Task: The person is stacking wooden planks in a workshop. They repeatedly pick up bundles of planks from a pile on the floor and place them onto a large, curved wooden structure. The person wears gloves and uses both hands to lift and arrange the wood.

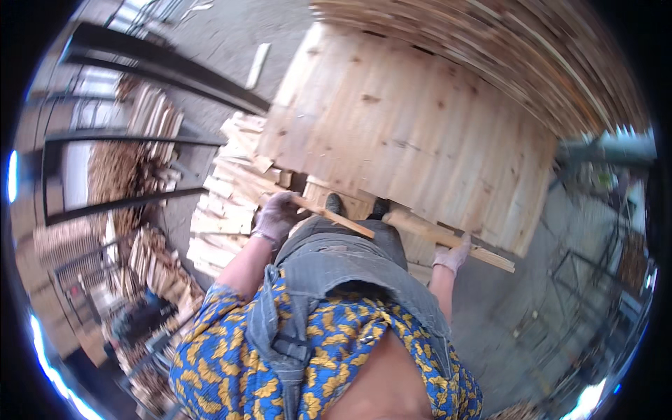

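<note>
My left hand (275,218), in a pale work glove, is closed round a narrow wooden strip (341,220) that slants across in front of my waist. In my right hand (453,256), also gloved, are wooden slats (418,225), held at the near edge of a wide wooden surface (406,119). How many slats it holds I cannot tell. The surface is made of pale, knotty boards laid side by side. Close to my left hand lies a pile of short wood pieces (222,217).
A tall stack of thin boards (490,42) rises along the far side. Black metal frame bars (168,66) jut in at the left, with more wood bundles (150,259) beyond. My shoes (336,204) stand by the surface's near edge. Metal racks (588,280) are at the right.
</note>
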Demonstrator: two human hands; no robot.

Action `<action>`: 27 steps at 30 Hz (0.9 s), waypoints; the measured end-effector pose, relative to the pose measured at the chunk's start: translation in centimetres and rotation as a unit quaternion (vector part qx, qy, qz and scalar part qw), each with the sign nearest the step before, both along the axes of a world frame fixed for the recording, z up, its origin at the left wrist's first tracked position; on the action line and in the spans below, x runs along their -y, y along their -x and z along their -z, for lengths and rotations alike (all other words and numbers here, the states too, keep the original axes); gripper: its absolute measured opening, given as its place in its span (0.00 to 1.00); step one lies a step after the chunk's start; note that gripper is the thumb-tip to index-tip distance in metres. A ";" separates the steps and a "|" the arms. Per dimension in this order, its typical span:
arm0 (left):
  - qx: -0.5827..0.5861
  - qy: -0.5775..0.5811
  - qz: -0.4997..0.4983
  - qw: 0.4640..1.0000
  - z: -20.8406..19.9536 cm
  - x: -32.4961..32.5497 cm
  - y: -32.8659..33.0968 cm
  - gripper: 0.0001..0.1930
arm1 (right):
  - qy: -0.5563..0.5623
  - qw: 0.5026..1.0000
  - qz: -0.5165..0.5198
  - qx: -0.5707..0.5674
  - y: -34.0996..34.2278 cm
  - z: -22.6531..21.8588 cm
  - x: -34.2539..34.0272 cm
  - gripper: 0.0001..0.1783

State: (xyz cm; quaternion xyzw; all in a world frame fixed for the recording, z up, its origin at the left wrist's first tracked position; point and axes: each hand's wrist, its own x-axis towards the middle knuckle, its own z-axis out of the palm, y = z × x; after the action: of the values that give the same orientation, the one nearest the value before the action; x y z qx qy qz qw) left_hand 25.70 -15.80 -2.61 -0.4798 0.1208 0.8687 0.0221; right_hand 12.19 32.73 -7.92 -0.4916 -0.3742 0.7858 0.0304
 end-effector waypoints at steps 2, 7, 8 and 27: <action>0.010 -0.015 -0.019 1.000 -2.8 -1.8 1.3 0.03 | -0.019 0.999 -0.017 0.024 1.6 -3.3 3.2 0.25; 0.014 0.006 -0.054 0.998 1.8 -3.1 -1.0 0.04 | -0.089 0.969 -0.228 -0.034 -1.7 -4.2 -1.3 0.31; 0.033 0.015 -0.065 0.997 1.5 -3.8 -1.3 0.06 | -0.042 0.989 -0.132 0.052 -2.3 -6.0 -1.9 0.30; 0.180 0.644 0.120 0.734 -13.2 -1.8 9.6 0.54 | -0.682 0.293 -0.667 0.067 11.0 -15.0 -3.2 0.63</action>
State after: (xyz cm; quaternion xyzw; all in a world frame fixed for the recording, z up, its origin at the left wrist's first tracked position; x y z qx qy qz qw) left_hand 16.09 -14.02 10.61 -0.5081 0.7018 0.4706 -0.1672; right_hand 1.17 35.88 7.04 0.0737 -0.9752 -0.0377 -0.2052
